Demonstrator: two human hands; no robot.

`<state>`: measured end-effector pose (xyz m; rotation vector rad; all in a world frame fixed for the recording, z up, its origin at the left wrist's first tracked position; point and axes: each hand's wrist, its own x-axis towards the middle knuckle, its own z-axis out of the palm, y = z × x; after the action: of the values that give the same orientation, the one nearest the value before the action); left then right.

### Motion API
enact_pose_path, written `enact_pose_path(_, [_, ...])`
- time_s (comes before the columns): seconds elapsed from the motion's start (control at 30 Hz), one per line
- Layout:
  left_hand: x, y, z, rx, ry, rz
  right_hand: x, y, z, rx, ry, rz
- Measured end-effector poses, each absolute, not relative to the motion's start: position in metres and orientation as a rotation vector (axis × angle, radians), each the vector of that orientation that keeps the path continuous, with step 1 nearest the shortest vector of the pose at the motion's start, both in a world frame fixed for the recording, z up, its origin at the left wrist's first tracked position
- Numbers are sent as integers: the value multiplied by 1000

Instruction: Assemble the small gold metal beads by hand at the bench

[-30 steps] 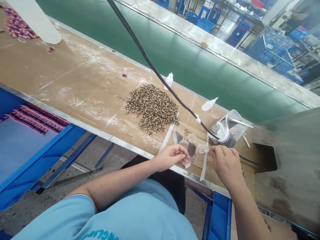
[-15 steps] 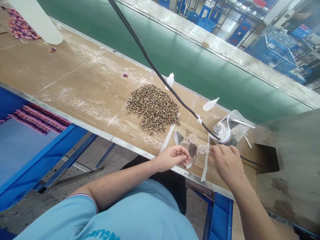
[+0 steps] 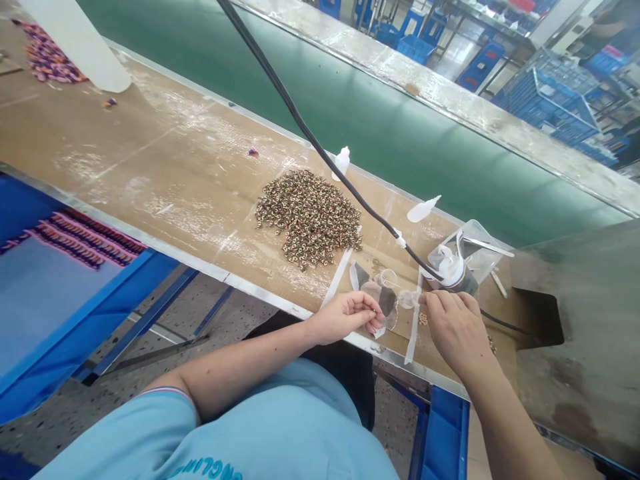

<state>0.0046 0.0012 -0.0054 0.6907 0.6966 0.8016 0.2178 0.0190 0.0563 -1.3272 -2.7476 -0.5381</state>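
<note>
My left hand (image 3: pixel 353 317) is closed, thumb and index finger pinched on something too small to make out, beside a grey cloth-like patch (image 3: pixel 380 297) near the table's front edge. My right hand (image 3: pixel 453 323) is closed too, its fingertips at a small clear round dish (image 3: pixel 407 299); what they grip is hidden. Another clear ring-shaped piece (image 3: pixel 388 277) lies just behind the patch. Small orange-brown beads (image 3: pixel 423 319) rest left of my right hand. A large heap of small brown and gold ring-like pieces (image 3: pixel 310 217) lies behind my left hand.
Two white squeeze bottles (image 3: pixel 341 164) (image 3: pixel 423 209) are at the table's back edge. A clear container (image 3: pixel 483 250) and a white-and-dark roll (image 3: pixel 455 273) stand at right, near a metal panel (image 3: pixel 590 333). A black cable (image 3: pixel 305 127) crosses above. Trays of braided strips (image 3: pixel 90 240) are at left.
The whole view has shifted slightly, so the scene sits a little further right. Both hands keep nearly the same pose and place.
</note>
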Motion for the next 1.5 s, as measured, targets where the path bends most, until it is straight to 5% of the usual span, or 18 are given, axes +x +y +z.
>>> enact_pose_path(0.77, [4, 0, -8, 644, 724, 806, 218, 16, 60, -1304, -2686, -605])
enact_pose_path(1.23, [2, -5, 3, 380, 662, 695, 181, -28, 31, -1297, -2237, 88])
enact_pose_path(1.5, [-1, -5, 3, 374, 650, 683, 170, -31, 18, -1294, -2175, 148])
